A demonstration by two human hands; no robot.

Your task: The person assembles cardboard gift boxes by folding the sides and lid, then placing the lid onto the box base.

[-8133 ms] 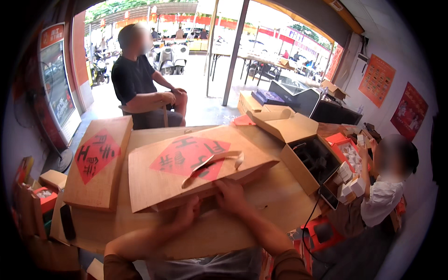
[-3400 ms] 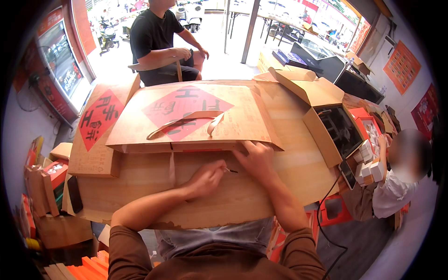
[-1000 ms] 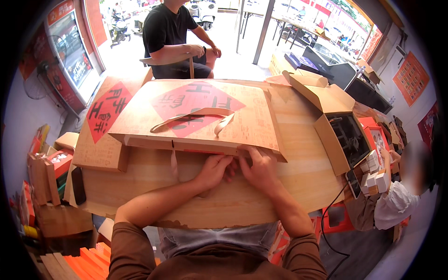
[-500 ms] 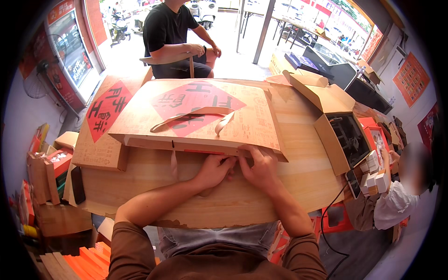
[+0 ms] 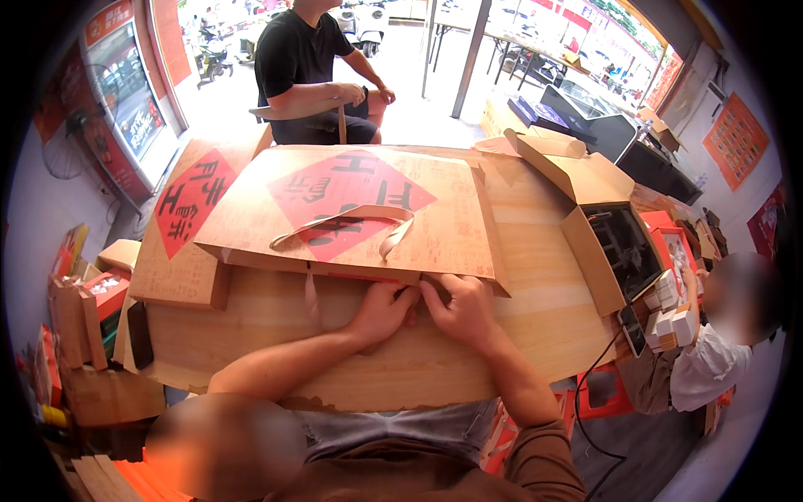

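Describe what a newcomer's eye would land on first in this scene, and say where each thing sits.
The large flat brown paper bag with a red diamond print dominates the middle of the pale wooden table, its ribbon handles lying on top. The left hand and right hand meet at the bag's near edge, pressing its fold. To the right an open brown cardboard box shows a dark inside; beyond the table sits a person in a black shirt.

Flat brown paper bag (image 5: 360,209) with red diamond label lies centre; a second bag (image 5: 188,226) left; open brown carton (image 5: 602,217) right.
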